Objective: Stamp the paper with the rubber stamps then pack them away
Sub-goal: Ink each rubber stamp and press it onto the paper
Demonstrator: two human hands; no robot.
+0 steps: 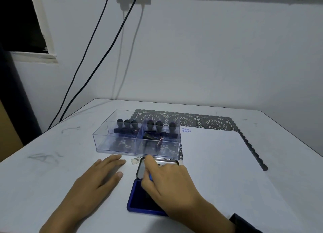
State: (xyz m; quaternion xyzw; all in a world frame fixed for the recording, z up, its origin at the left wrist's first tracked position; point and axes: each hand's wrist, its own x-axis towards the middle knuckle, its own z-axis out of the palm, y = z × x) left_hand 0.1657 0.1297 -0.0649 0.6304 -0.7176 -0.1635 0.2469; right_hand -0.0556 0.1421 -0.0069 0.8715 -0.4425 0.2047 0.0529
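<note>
Black stamps (134,126) upright in clear box (104,142), one toppled; paper (218,154) just R of box, open ink pad (138,197) in front

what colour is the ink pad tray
The ink pad tray is deep blue, clear in the head view.

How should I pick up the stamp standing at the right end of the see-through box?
Take the stamp by its round black knob, coming straight down from above with your fingertips. It stands upright with the knob on top. The clear box looks open at the top, and its walls block the way in from the sides.
</note>
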